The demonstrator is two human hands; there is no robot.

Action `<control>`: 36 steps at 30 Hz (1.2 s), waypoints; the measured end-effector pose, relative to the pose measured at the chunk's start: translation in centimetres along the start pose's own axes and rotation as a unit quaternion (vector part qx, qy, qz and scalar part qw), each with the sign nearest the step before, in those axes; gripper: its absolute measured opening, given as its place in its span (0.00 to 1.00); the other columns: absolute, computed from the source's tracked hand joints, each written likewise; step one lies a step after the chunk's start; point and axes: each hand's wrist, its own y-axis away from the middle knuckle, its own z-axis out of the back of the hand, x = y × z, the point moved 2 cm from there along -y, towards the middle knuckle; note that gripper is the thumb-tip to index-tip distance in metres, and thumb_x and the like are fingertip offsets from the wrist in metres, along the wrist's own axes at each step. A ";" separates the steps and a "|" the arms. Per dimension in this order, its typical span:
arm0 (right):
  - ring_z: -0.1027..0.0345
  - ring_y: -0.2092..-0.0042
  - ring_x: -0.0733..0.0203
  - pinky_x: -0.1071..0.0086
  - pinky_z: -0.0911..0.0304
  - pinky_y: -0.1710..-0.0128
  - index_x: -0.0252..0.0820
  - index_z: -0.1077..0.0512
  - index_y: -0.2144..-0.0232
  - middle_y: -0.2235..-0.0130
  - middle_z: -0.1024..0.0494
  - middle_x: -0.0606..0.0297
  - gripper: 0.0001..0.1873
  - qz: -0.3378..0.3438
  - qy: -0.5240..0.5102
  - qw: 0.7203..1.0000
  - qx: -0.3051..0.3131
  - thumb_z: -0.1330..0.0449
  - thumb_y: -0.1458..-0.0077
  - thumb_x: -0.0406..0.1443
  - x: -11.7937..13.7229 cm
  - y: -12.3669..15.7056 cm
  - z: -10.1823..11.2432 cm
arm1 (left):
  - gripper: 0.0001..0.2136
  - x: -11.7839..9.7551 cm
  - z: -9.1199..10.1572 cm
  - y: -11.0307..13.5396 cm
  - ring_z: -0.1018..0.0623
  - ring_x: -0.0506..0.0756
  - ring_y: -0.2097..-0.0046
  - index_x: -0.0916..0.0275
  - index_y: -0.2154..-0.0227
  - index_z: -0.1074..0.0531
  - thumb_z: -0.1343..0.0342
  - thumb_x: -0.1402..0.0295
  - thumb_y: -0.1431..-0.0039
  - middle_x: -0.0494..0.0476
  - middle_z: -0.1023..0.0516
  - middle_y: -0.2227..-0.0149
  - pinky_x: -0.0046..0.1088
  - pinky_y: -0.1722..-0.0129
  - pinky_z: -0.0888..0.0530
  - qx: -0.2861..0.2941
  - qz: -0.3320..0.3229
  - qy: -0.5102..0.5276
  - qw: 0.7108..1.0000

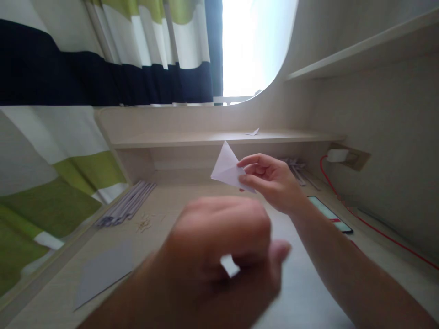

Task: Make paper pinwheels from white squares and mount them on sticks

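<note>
My right hand (270, 180) pinches a folded piece of white paper (226, 171) between thumb and fingers, above the desk. The paper has a triangular outline, with a crease across it and one corner pointing up. Close to the camera, my left hand (219, 246) is blurred and curled into a loose fist. A small pale patch shows between its fingers; whether that is paper or the desk behind, I cannot tell. The left hand is apart from the folded paper in this view.
Rolled paper sticks (128, 203) lie at the left beside small pale bits (144, 222). A flat grey sheet (103, 272) is at front left. A phone (331, 215) and a red cable (363, 224) are on the right. Another folded paper (253, 133) rests on the shelf (192, 139).
</note>
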 end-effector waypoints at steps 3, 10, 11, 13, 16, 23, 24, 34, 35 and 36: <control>0.21 0.64 0.62 0.69 0.24 0.63 0.40 0.21 0.56 0.65 0.16 0.64 0.13 0.011 0.007 1.000 0.009 0.29 0.44 0.33 0.1 0.1 0.4 | 0.18 3.7 1.0 -1.7 0.38 0.47 0.76 0.60 0.78 0.42 0.40 0.81 0.41 0.45 0.37 0.78 0.26 0.75 0.37 -0.033 0.017 0.031 0.999; 0.23 0.66 0.64 0.71 0.26 0.66 0.40 0.20 0.58 0.68 0.19 0.66 0.10 -0.014 -0.010 0.998 0.061 0.30 0.44 0.31 0.1 -0.1 0.7 | 0.14 13.6 2.3 -2.8 0.25 0.54 0.58 0.58 0.57 0.26 0.34 0.68 0.46 0.53 0.23 0.59 0.30 0.61 0.29 -0.200 0.195 0.124 0.952; 0.24 0.67 0.65 0.72 0.27 0.66 0.40 0.20 0.58 0.68 0.20 0.67 0.10 -0.016 -0.015 0.997 0.068 0.30 0.44 0.31 0.0 -0.1 0.6 | 0.17 14.4 2.0 -2.8 0.23 0.56 0.56 0.58 0.53 0.26 0.35 0.66 0.46 0.55 0.22 0.57 0.31 0.60 0.28 -0.170 0.243 0.200 0.934; 0.25 0.67 0.66 0.73 0.27 0.66 0.40 0.20 0.58 0.68 0.20 0.67 0.10 -0.021 -0.031 0.996 0.083 0.31 0.44 0.30 -0.4 -0.2 0.5 | 0.21 15.0 1.6 -2.7 0.22 0.59 0.56 0.57 0.49 0.26 0.38 0.65 0.47 0.57 0.21 0.56 0.34 0.61 0.26 -0.100 0.291 0.321 0.896; 0.24 0.66 0.65 0.70 0.24 0.65 0.40 0.20 0.59 0.67 0.20 0.66 0.09 -0.046 -0.064 0.992 0.102 0.31 0.45 0.30 -1.2 -0.4 0.2 | 0.20 14.9 1.6 -2.6 0.22 0.58 0.58 0.56 0.51 0.23 0.39 0.70 0.50 0.57 0.19 0.58 0.34 0.61 0.25 -0.049 0.271 0.389 0.879; 0.25 0.65 0.65 0.70 0.25 0.66 0.40 0.21 0.60 0.65 0.21 0.65 0.10 -0.075 -0.047 0.990 0.107 0.32 0.40 0.40 -2.4 -0.8 0.0 | 0.09 15.7 1.3 -2.2 0.26 0.50 0.70 0.61 0.70 0.25 0.30 0.68 0.51 0.50 0.22 0.70 0.24 0.70 0.29 -0.109 0.283 0.319 0.898; 0.24 0.64 0.64 0.70 0.26 0.65 0.40 0.22 0.57 0.63 0.20 0.64 0.13 -0.077 -0.034 0.990 0.116 0.32 0.39 0.42 -2.4 -0.8 0.0 | 0.10 15.9 1.3 -2.2 0.27 0.49 0.72 0.62 0.71 0.26 0.30 0.68 0.52 0.48 0.25 0.73 0.23 0.72 0.31 -0.126 0.293 0.301 0.899; 0.30 0.69 0.61 0.69 0.37 0.72 0.38 0.21 0.64 0.69 0.22 0.63 0.15 -0.022 0.150 0.988 -0.002 0.36 0.37 0.45 -2.6 -0.3 -1.0 | 0.08 15.0 0.4 -2.4 0.28 0.49 0.74 0.63 0.74 0.27 0.32 0.68 0.49 0.48 0.24 0.75 0.23 0.74 0.33 -0.130 0.278 0.177 0.935; 0.33 0.71 0.61 0.70 0.39 0.74 0.37 0.21 0.67 0.71 0.23 0.64 0.15 -0.027 0.148 0.988 -0.025 0.36 0.37 0.45 -2.9 -0.3 -0.9 | 0.08 14.8 0.3 -2.4 0.27 0.50 0.72 0.63 0.72 0.25 0.32 0.66 0.48 0.50 0.23 0.73 0.24 0.72 0.32 -0.115 0.271 0.176 0.939; 0.34 0.72 0.62 0.70 0.41 0.75 0.37 0.21 0.68 0.72 0.24 0.64 0.15 -0.032 0.145 0.988 -0.046 0.35 0.38 0.45 -3.1 -0.4 -0.8 | 0.08 14.8 0.2 -2.3 0.25 0.51 0.70 0.63 0.70 0.23 0.32 0.65 0.47 0.51 0.21 0.71 0.25 0.71 0.30 -0.099 0.265 0.169 0.944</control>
